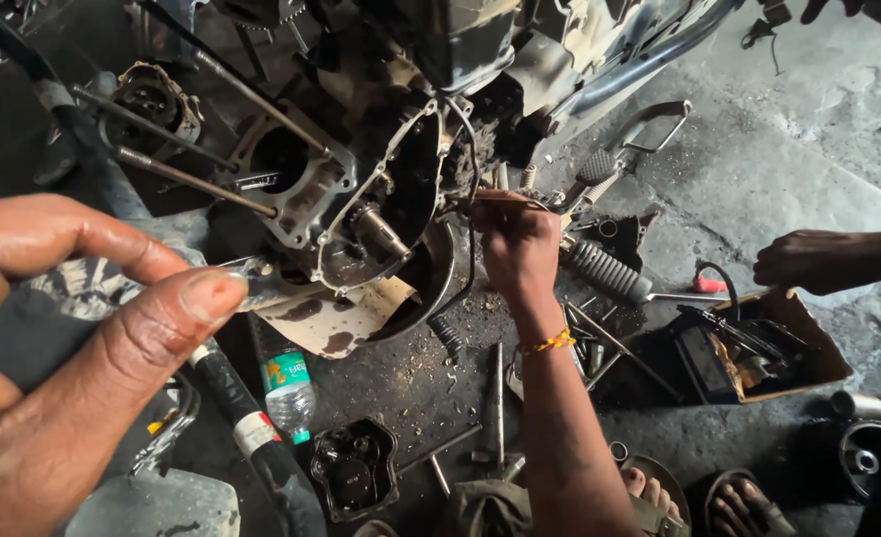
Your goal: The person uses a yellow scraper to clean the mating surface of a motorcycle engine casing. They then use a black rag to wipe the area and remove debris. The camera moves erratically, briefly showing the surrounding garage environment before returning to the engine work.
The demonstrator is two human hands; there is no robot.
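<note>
My left hand (72, 348) is close to the camera at the left. Its thumb and fingers pinch a small shiny metal part (253, 274). My right hand (516, 247), with a yellow thread band on the wrist, reaches to the right edge of the open motorcycle engine case (361, 214). Its fingers are closed on a thin tool beside a black cable (472, 164); the tool's tip is hidden. Long bare studs (187, 179) stick out of the cylinder opening to the left.
An oil-stained cardboard sheet (346, 323) lies under the engine. A plastic bottle (288, 390), a dark engine cover (353, 467) and loose tools lie on the gritty floor. Another person's hand (820, 261) hovers over a cardboard box of tools (808, 333). Sandalled feet (739, 502) are at the bottom.
</note>
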